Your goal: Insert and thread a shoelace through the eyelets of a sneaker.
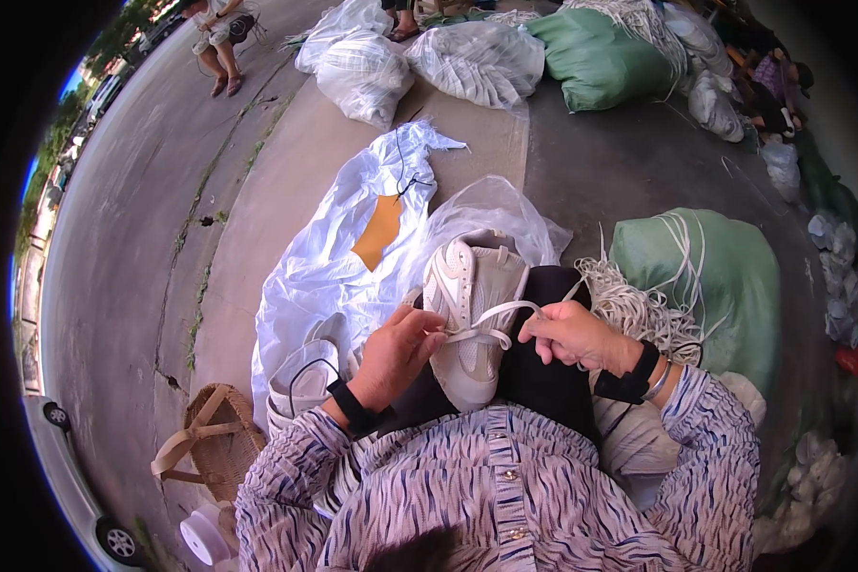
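A: Labels or writing?
B: Any marking on the shoe [491, 286] is too small to read. The tan-orange piece [379, 232] on the crumpled white sack [300, 276] has a plain face.

A: Fingers, left hand?
B: Left hand [396, 348]: thumb and forefinger brought together over the shoe's left side, pinching the lace [505, 307]; exact contact partly hidden.

A: Right hand?
B: Right hand [582, 336]: fingers curled in, thumb near the forefinger, lace gripped between. Lace arcs from shoe to this grip.

A: Shoe: position, look?
B: On the lap, against dark trousers [548, 381], between the two hands, toe toward the wearer. Off-white, mesh with smooth overlays; eyelet holes visible along the left panel. Flat whitish lace crosses over itself toward the toe end.

A: Surroundings?
B: Clear plastic bag [496, 205] just beyond the shoe. To the right, a green sack [725, 296], with a heap of white laces [643, 307] beside it. Another white shoe [310, 377] near the left wrist.
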Tool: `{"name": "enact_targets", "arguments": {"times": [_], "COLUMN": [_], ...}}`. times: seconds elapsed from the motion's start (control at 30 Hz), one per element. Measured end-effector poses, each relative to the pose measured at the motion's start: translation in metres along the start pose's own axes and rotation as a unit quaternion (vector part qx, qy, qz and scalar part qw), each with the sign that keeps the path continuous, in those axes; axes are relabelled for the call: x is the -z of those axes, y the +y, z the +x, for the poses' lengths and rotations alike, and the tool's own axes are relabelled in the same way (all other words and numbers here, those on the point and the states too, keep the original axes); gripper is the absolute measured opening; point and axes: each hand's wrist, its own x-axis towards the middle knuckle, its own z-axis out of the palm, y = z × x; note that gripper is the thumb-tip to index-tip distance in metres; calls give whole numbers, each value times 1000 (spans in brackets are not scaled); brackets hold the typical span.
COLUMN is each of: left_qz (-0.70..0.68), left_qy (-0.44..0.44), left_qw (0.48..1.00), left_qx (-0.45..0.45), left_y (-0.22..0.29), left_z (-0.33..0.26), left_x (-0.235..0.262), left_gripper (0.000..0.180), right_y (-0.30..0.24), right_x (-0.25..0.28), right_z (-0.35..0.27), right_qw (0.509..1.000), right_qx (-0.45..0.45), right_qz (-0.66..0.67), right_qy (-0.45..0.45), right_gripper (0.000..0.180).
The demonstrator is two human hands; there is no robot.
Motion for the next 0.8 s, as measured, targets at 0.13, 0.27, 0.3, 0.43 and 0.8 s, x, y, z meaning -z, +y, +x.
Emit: {"name": "enact_targets", "arguments": {"times": [0.13,0.27,0.3,0.43,0.8], "left_qz": [-7,83,81,100,-503], "left_qy": [29,42,33,40,54], "left_qw": [999,994,995,992,838], "left_qx": [-13,-55,-54,-68,203], "left_y": [-14,-10,-8,-4,9], "left_z": [-8,-7,-7,-9,-4], "left_x": [-11,-17,-17,-15,-25], "left_gripper": [15,15,16,15,16], "right_y": [8,3,2,2,7], "right_x": [-13,-20,-22,-27,-22], "right_z": [9,13,14,17,18], "right_qw": [999,996,992,985,995], "right_qx": [40,40,56,80,68], "right_qz": [-28,-75,-102,-141,-70], "right_qy": [9,29,43,65,28], "right_gripper": [21,25,23,19,12]}}
